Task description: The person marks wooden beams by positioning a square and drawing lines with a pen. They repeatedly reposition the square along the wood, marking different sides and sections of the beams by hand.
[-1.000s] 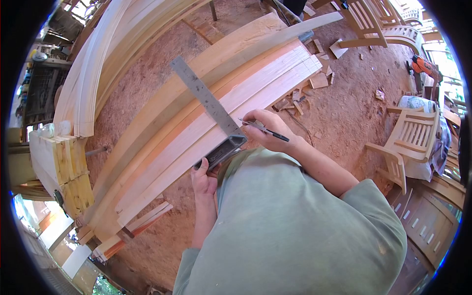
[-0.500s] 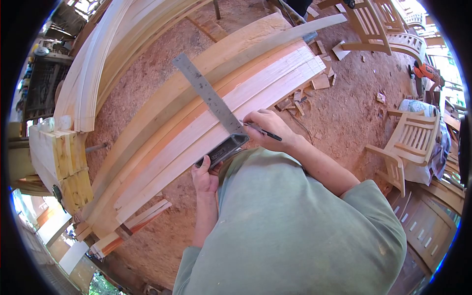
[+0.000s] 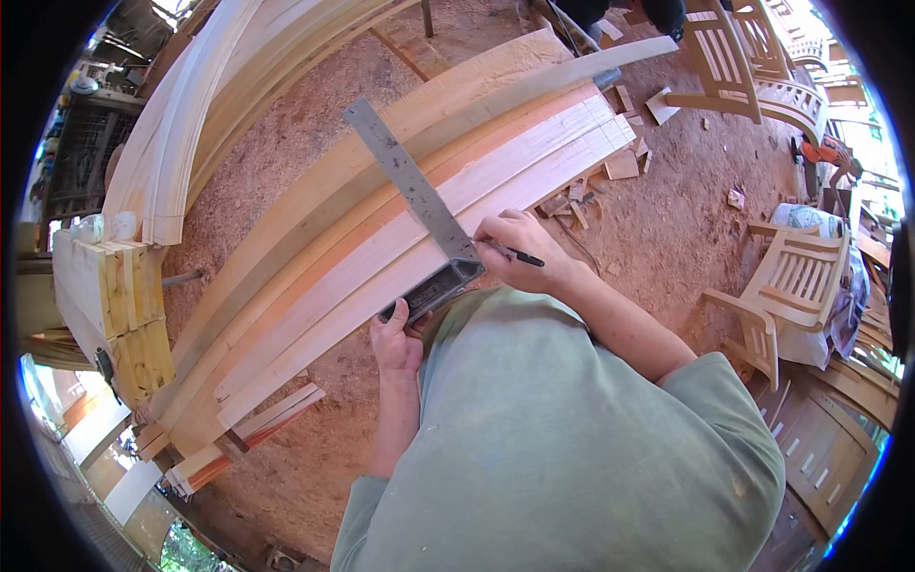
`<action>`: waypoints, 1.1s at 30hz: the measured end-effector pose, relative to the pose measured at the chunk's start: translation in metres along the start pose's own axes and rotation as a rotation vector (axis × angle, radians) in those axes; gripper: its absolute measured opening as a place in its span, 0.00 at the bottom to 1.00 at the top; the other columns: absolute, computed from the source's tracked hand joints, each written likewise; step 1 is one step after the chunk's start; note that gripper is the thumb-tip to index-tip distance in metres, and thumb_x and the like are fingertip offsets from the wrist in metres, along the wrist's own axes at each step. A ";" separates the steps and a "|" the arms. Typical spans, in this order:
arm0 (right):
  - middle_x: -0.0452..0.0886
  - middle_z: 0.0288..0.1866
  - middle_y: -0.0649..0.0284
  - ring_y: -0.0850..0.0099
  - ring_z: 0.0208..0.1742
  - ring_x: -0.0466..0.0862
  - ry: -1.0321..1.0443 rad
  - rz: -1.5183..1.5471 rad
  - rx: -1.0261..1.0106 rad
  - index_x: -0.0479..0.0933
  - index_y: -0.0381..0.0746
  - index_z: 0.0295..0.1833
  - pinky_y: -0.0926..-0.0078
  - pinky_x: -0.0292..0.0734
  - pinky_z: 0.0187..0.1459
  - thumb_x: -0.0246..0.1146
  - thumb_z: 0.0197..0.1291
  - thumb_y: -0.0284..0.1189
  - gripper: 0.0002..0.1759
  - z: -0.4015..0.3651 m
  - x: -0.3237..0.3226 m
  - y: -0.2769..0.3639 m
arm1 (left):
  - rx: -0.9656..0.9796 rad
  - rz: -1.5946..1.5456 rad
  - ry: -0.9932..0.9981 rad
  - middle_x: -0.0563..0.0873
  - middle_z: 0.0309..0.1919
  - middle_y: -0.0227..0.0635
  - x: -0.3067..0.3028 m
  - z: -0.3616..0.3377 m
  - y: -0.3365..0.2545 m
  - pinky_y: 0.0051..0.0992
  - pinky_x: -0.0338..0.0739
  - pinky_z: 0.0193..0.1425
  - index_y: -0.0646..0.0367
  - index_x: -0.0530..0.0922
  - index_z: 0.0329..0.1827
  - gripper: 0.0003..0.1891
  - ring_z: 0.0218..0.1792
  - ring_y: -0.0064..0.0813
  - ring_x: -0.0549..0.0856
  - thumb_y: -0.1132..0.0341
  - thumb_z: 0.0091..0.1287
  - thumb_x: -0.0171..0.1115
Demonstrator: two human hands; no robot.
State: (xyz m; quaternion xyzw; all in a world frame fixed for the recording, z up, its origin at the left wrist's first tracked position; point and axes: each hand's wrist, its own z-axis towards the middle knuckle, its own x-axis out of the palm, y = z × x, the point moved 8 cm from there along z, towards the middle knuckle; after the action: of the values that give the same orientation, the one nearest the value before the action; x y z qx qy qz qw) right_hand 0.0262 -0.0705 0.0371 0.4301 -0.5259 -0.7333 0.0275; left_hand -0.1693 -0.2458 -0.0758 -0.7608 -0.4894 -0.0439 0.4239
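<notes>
My left hand (image 3: 396, 341) is closed on the dark stock of a metal try square (image 3: 408, 181), its thumb on top. The stock lies against the near edge of the pale boards (image 3: 519, 162), and the blade reaches across them. In my right hand (image 3: 522, 250) is a black pen (image 3: 518, 254), held beside the blade near the stock; its tip is hard to make out. Beyond the pale boards, a curved plank (image 3: 286, 224) stands along the stack.
Curved timbers (image 3: 205, 114) rise at the upper left above stacked blocks (image 3: 138, 315). Offcuts (image 3: 621, 164) lie on the dirt floor. Wooden chairs (image 3: 796, 272) stand at the right. Part of another person (image 3: 662, 14) shows at the top.
The view has shifted slightly. More of the other person shows at the top. Both hands keep nearly the same place on the square and pen.
</notes>
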 end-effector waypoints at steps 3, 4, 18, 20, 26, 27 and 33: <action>0.84 0.34 0.55 0.51 0.43 0.83 -0.046 -0.003 -0.010 0.77 0.39 0.43 0.53 0.75 0.50 0.63 0.63 0.29 0.07 0.004 -0.001 0.004 | -0.016 -0.015 -0.007 0.86 0.51 0.41 -0.001 0.001 0.001 0.37 0.92 0.41 0.56 0.73 0.64 0.19 0.44 0.40 0.91 0.72 0.73 0.66; 0.84 0.33 0.55 0.51 0.43 0.83 -0.084 -0.012 -0.026 0.78 0.40 0.42 0.54 0.76 0.49 0.63 0.62 0.29 0.05 0.005 -0.003 0.007 | -0.015 -0.014 -0.003 0.86 0.51 0.41 0.000 0.000 0.001 0.37 0.92 0.41 0.56 0.73 0.64 0.19 0.44 0.39 0.91 0.72 0.73 0.66; 0.82 0.30 0.54 0.50 0.38 0.82 -0.002 -0.012 -0.019 0.77 0.39 0.38 0.52 0.77 0.44 0.64 0.57 0.27 0.05 0.007 -0.002 0.002 | 0.002 -0.018 0.000 0.87 0.51 0.40 0.003 -0.002 -0.001 0.37 0.92 0.41 0.56 0.73 0.64 0.19 0.44 0.39 0.91 0.72 0.73 0.66; 0.83 0.30 0.54 0.50 0.38 0.82 0.051 -0.039 -0.015 0.77 0.38 0.39 0.53 0.77 0.44 0.64 0.57 0.27 0.06 0.004 -0.001 0.000 | 0.005 -0.021 -0.005 0.87 0.51 0.40 0.003 -0.002 0.000 0.37 0.92 0.42 0.56 0.73 0.64 0.19 0.45 0.39 0.91 0.72 0.73 0.66; 0.84 0.32 0.52 0.50 0.41 0.84 -0.049 0.066 0.013 0.79 0.38 0.42 0.54 0.78 0.46 0.66 0.58 0.27 0.08 0.010 -0.011 0.005 | 0.007 -0.013 -0.004 0.87 0.51 0.40 0.002 -0.001 0.000 0.37 0.92 0.41 0.56 0.73 0.64 0.19 0.44 0.39 0.91 0.72 0.73 0.66; 0.84 0.33 0.52 0.50 0.42 0.84 -0.057 0.045 -0.015 0.79 0.38 0.43 0.54 0.78 0.46 0.66 0.59 0.27 0.08 0.011 -0.008 0.003 | 0.008 -0.014 -0.006 0.87 0.51 0.40 0.002 -0.001 0.000 0.37 0.92 0.41 0.56 0.73 0.64 0.19 0.44 0.39 0.91 0.72 0.73 0.66; 0.85 0.38 0.52 0.50 0.43 0.84 -0.020 -0.034 -0.057 0.79 0.36 0.44 0.55 0.79 0.49 0.66 0.61 0.27 0.08 0.013 -0.004 0.003 | 0.005 -0.031 -0.005 0.87 0.51 0.40 0.005 -0.002 -0.001 0.38 0.92 0.41 0.56 0.74 0.63 0.18 0.44 0.39 0.91 0.73 0.73 0.66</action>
State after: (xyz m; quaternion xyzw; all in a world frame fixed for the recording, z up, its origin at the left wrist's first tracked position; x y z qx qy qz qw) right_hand 0.0186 -0.0601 0.0424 0.4306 -0.4975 -0.7527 0.0220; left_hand -0.1668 -0.2437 -0.0715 -0.7523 -0.5022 -0.0473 0.4238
